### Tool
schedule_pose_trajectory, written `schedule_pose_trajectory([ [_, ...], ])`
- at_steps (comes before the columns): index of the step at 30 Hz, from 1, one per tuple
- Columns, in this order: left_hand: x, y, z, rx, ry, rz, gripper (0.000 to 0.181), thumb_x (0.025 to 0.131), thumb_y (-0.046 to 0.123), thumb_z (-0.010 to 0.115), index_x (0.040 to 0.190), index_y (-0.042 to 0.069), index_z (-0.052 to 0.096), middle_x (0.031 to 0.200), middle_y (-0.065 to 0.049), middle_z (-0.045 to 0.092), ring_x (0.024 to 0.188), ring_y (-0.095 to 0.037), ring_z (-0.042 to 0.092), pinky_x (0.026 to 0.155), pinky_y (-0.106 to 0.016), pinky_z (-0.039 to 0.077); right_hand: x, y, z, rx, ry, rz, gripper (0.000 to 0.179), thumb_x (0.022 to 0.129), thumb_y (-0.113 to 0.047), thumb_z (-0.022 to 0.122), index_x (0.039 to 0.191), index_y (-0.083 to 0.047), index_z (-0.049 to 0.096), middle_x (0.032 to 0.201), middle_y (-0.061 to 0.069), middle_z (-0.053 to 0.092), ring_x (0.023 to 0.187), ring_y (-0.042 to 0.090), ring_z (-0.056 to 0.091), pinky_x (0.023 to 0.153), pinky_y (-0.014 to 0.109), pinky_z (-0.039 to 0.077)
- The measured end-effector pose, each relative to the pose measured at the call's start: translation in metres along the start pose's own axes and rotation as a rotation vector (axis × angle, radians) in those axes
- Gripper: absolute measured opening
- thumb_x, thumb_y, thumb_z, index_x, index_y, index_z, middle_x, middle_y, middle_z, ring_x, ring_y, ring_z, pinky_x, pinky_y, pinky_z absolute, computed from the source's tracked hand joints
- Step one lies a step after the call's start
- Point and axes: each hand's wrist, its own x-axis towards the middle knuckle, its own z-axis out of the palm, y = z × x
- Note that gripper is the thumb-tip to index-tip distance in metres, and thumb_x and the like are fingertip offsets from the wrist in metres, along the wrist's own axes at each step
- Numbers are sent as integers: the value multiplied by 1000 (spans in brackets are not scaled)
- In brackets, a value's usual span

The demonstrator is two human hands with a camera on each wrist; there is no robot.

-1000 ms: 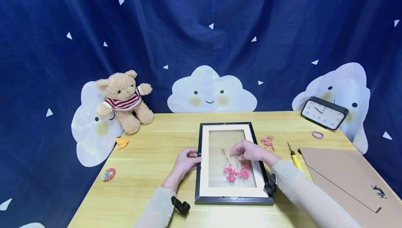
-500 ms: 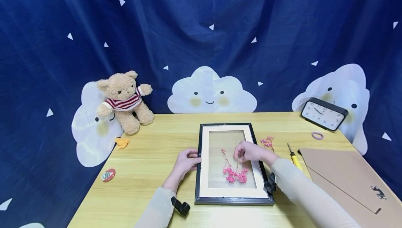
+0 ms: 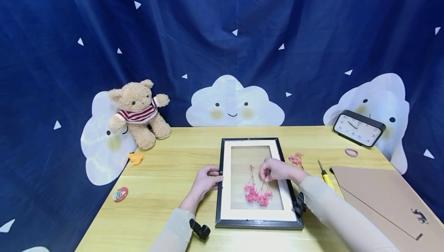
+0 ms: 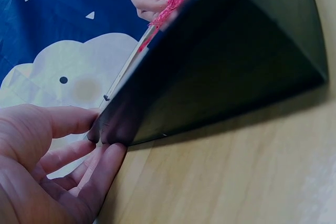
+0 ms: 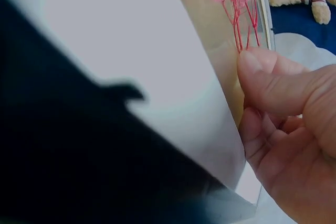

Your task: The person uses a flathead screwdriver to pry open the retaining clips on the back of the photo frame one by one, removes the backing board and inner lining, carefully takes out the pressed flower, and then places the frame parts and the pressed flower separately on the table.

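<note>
A black picture frame (image 3: pixel 259 224) with a cream mat lies flat on the table. My left hand (image 3: pixel 205 180) holds its left side; in the left wrist view the thumb (image 4: pixel 73 119) is at the top edge and the other fingers are against the side. Over the window my right hand (image 3: pixel 275 169) pinches the stem of a pink dried flower sprig (image 3: pixel 264 199), blossoms towards me, as the right wrist view shows between thumb and forefinger (image 5: pixel 251 60). A second pink sprig (image 3: pixel 250 192) lies beside it, its blossoms overlapping the first.
Right of the frame are another pink sprig (image 3: pixel 296 159), a yellow-handled screwdriver (image 3: pixel 326 177), a brown backing board (image 3: pixel 367 182), a purple ring (image 3: pixel 352 152) and a clock (image 3: pixel 359 128). On the left are a teddy bear (image 3: pixel 138 115), an orange item (image 3: pixel 136 158) and a round badge (image 3: pixel 120 194).
My right hand has shifted slightly right and then down, moving the pinched sprig's blossoms left against the other sprig. That other sprig has turned more upright. My left hand stays at the frame.
</note>
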Motion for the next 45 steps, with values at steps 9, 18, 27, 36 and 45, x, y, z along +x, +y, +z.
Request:
schedule_pose_trajectory([
  [9,-1,-1,0,2,0,4,44,76,3,74,117,-1,57,100,-14,58,72,-18,61,60,-33,57,0,-5,1,-6,-47,-13,15,70,7,72,73,-6,67,82,6,48,82,19,43,66,24,42],
  [18,-2,0,2,4,-5,1,45,75,3,75,116,-1,58,100,-14,59,71,-19,61,60,-33,57,-5,-7,-7,13,-85,2,14,70,9,70,73,-4,65,83,4,48,81,19,47,68,26,45],
  [27,-2,1,2,5,-5,1,44,76,3,74,117,-1,58,100,-14,59,73,-19,62,61,-33,57,-12,-9,-22,113,-116,-51,16,71,18,64,75,3,62,71,5,58,63,9,47,55,18,42],
  [36,-3,1,1,-1,3,-3,43,75,1,74,116,-2,58,98,-13,58,69,-18,61,59,-34,57,-18,-5,-34,188,-112,-95,12,72,17,63,77,5,61,72,8,60,67,10,53,60,21,48],
  [45,-3,1,2,9,5,5,44,76,2,74,117,-2,57,100,-14,58,72,-18,61,61,-33,57,-35,1,-47,256,-77,-123,9,76,14,62,80,6,60,74,11,60,69,10,54,61,20,48],
])
